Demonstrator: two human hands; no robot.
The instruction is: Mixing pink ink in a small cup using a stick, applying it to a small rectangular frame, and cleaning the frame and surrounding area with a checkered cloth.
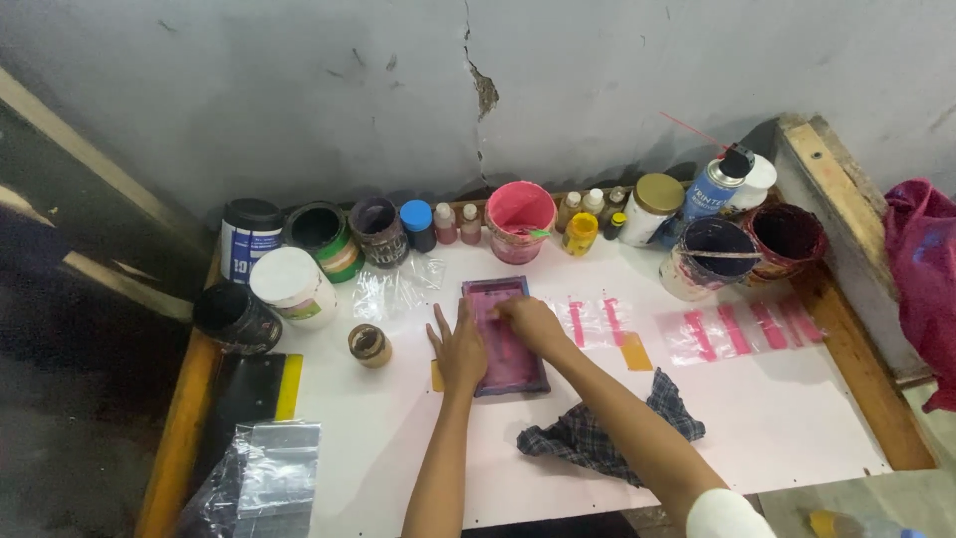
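Looking down at the middle of the desk [418, 468], I see a small magenta-stained printing frame [505, 339] lying flat on the white sheet, nearer the back edge than the front. My left hand [458, 349] lies open and flat, fingers spread, pressing on the frame's left edge. My right hand [530, 321] rests on the frame's upper right part with fingers curled; I cannot tell whether it grips anything. Just right of the frame lie clear plastic pouches with pink stripes [596, 321], and a further batch of the same [742, 331] sits toward the right edge. A checked cloth [583, 438] lies crumpled near the front edge, partly under my right forearm. A small brown jar [369, 345] stands left of the frame. Along the back edge runs a row of paint pots and bottles, with a pink paint bucket [520, 219] directly behind the frame, a dark-purple paint pot [715, 254] toward the back right corner, and a white tub [292, 286] toward the left edge. A yellow-edged squeegee [264, 389] lies at the left edge.
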